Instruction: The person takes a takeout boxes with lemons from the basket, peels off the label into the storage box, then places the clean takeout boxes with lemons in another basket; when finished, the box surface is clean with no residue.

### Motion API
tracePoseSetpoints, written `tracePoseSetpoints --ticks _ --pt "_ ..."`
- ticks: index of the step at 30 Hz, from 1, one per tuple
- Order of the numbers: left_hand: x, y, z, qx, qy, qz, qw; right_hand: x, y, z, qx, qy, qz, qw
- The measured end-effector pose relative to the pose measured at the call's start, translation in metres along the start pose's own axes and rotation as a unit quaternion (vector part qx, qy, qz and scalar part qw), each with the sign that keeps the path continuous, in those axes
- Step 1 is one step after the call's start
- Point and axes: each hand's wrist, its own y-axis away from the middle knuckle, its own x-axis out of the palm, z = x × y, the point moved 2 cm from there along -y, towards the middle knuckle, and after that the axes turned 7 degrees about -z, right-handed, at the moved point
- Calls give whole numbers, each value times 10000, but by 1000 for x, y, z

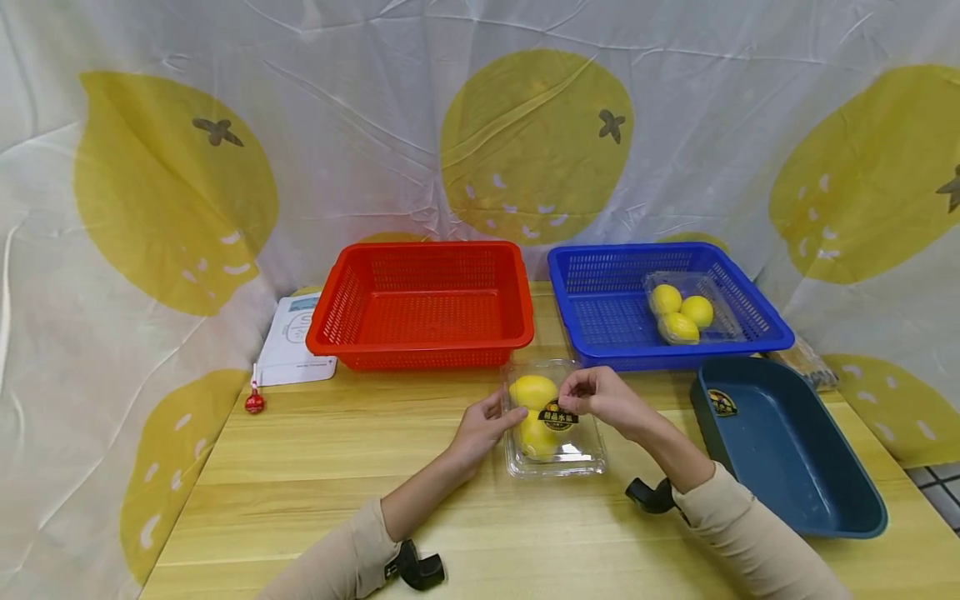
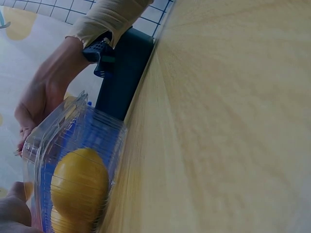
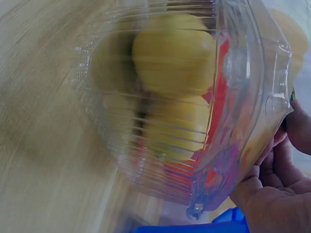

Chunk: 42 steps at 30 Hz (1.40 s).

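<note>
A clear plastic fruit box [image 1: 581, 450] with yellow lemons [image 1: 535, 392] inside sits on the wooden table, its lid down. My left hand [image 1: 480, 429] holds the box by its left side, with the thumb laid over the lid. A black sticker with gold lettering [image 1: 557, 417] lies on the lid's middle. At the sticker's right end, my right hand [image 1: 603, 400] pinches its edge between thumb and forefinger. Seen from the right wrist, the lemons [image 3: 172, 53] show through the ribbed wall, and the sticker is mostly hidden behind the fingers.
Behind the box stand a red basket [image 1: 420, 354] and a blue basket [image 1: 600, 333] holding another box of lemons [image 1: 681, 312]. A dark teal tub [image 1: 795, 450] on the right has a similar sticker [image 1: 722, 403] inside. Far left are a white flat device [image 1: 296, 342] and a red bell [image 1: 255, 402].
</note>
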Motion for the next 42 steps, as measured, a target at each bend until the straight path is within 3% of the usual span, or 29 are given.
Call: tracePoseSetpoints --ticks 8,14,21,28,36,42 --pt "2 0 1 -60 4 19 10000 -5 7 5 -2 437 195 9989" --pt "2 0 0 -77 9 21 10000 -23 16 10 38 725 285 9970" --pt "3 0 0 -68 -32 42 10000 -67 34 22 121 1169 227 9928" --pt "2 0 0 -117 -110 -76 9998 -118 53 23 139 1770 -233 9838" --pt "3 1 -3 -71 -96 -156 9998 -175 67 5 -27 2492 -582 9667" --pt "2 2 -2 -115 -99 -199 9997 -206 73 -19 88 2734 -254 9615"
